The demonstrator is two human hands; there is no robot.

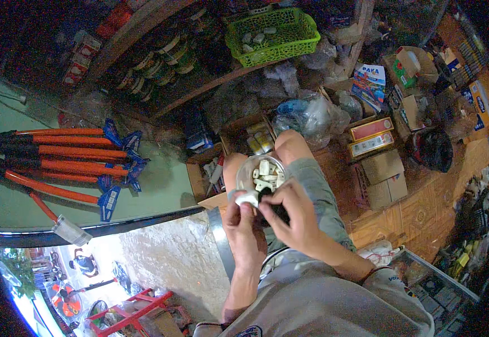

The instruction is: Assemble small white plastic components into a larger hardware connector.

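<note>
Between my knees sits a clear round tub with several small white plastic pieces inside. Just at its near rim, my left hand pinches a small white piece between thumb and fingers. My right hand is close beside it, fingers bent and the fingertips drawn together near the same piece. A dark object shows under my right hand, partly covered by it; its kind is unclear. Whatever the right fingertips hold is too small to make out.
Orange-handled long tools with blue tags lie on a green surface at left. A green basket with a few pale pieces stands ahead. Open cardboard boxes stand by my knees; more cartons are at right.
</note>
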